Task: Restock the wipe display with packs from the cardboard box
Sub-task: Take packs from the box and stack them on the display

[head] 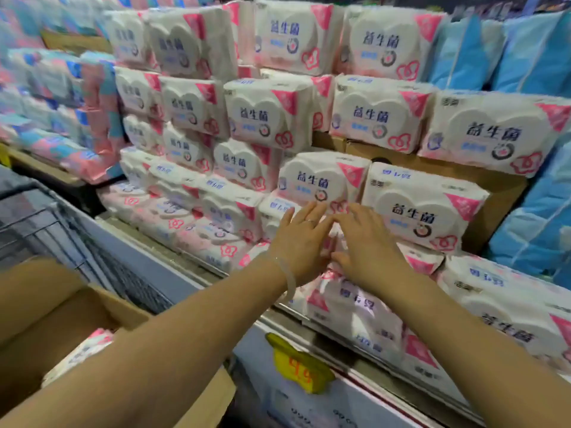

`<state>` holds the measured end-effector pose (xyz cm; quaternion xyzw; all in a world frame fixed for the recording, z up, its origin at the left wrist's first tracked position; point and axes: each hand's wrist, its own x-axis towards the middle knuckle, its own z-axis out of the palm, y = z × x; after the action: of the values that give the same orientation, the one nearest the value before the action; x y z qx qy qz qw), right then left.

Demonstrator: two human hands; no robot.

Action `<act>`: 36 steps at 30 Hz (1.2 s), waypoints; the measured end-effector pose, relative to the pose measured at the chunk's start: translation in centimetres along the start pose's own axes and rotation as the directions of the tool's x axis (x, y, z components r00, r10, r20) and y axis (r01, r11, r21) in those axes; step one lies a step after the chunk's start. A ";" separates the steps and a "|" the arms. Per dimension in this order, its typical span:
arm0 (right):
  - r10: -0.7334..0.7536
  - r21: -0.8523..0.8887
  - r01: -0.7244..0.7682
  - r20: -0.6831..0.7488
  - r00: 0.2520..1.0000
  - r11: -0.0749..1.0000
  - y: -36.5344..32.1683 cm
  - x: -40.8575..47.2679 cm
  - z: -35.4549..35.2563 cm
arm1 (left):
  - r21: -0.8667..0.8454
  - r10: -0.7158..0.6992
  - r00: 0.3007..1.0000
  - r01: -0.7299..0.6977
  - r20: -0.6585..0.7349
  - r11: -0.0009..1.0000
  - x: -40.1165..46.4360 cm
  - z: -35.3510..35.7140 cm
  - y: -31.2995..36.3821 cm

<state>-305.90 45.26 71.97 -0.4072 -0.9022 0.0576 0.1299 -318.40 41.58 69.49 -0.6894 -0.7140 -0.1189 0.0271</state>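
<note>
A: Item one, wipe display (309, 322). Condition?

B: Tiered stack of white-and-pink packs, several rows high and mostly filled. Judged well along. A low pocket remains at centre front, where both hands are working.

A: Hands?

B: Left hand (301, 239) and right hand (369, 245) lie side by side, fingers straight and laid flat on a pack (332, 242) sitting in that pocket. Neither hand is curled round anything; they look to be pressing the pack into line. Most of it is hidden under the hands.

A: Item two, cardboard box (123, 307).

B: Lower left, beneath the left forearm, flaps open. At least one pack in the box (82, 350) shows, so stock is left to move. How many more I cannot tell.

A: Writing?

B: Each pack front carries three large dark-blue characters, legible on the upright pack (323, 179) just above the hands as 益生菌. Smaller blue lines below and a small brand mark at the top corner are too blurred to read. A pink triangle at each upper right corner holds print I cannot read.

A: Price?

B: Yellow tag (298, 364) on the front of the display's base, red figures that appear to read 9.9. Smaller print below is illegible.

A: Neighbours?

B: Blue packs (534, 54) right, pink-and-blue packs (58, 84) left, wire cart (46, 223) beside the box.
</note>
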 end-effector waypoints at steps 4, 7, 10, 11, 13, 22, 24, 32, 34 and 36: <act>-0.126 -0.030 0.134 0.192 0.973 0.991 -4.8 0.8 5.6 | 0.127 -0.249 0.939 0.225 0.237 0.966 -6.2 1.9 -6.1; -0.257 -0.015 0.273 0.291 0.921 0.962 -9.9 1.3 9.6 | 0.168 -0.402 0.863 0.367 0.305 0.915 -11.1 2.8 -11.1; -0.380 0.022 0.399 0.353 0.855 0.917 -15.5 1.7 13.3 | 0.195 -0.547 0.773 0.512 0.321 0.837 -16.6 3.4 -16.0; -0.421 0.031 0.442 0.370 0.829 0.897 -17.3 1.8 14.7 | 0.206 -0.589 0.740 0.552 0.324 0.808 -18.6 3.7 -17.5; -0.471 0.055 0.495 0.413 0.779 0.867 -20.8 1.8 17.5 | 0.242 -0.665 0.671 0.621 0.327 0.745 -22.7 4.1 -20.4; -0.452 0.102 0.489 0.577 0.680 0.866 -32.9 3.2 30.5 | 0.290 -0.763 0.447 0.738 0.467 0.610 -34.2 7.7 -35.5; -0.402 0.082 0.458 0.631 0.664 0.885 -35.0 4.2 33.2 | 0.283 -0.744 0.445 0.728 0.497 0.625 -35.2 9.3 -38.8; -0.213 0.044 0.276 0.755 0.620 0.960 -38.7 7.7 43.1 | 0.187 -0.702 0.343 0.806 0.624 0.561 -37.6 17.1 -47.4; -0.166 0.051 0.204 0.785 0.597 0.978 -39.0 8.3 45.0 | 0.101 -0.686 0.284 0.881 0.670 0.462 -37.7 19.4 -48.3; -0.134 0.088 0.109 0.811 0.569 0.990 -39.2 9.1 47.4 | -0.048 -0.632 0.222 0.959 0.743 0.280 -37.6 21.5 -49.1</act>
<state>-353.20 26.23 36.45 -0.2704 -0.8858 0.2416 -0.2895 -362.59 8.22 34.49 -0.1666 -0.8754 -0.0735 -0.4478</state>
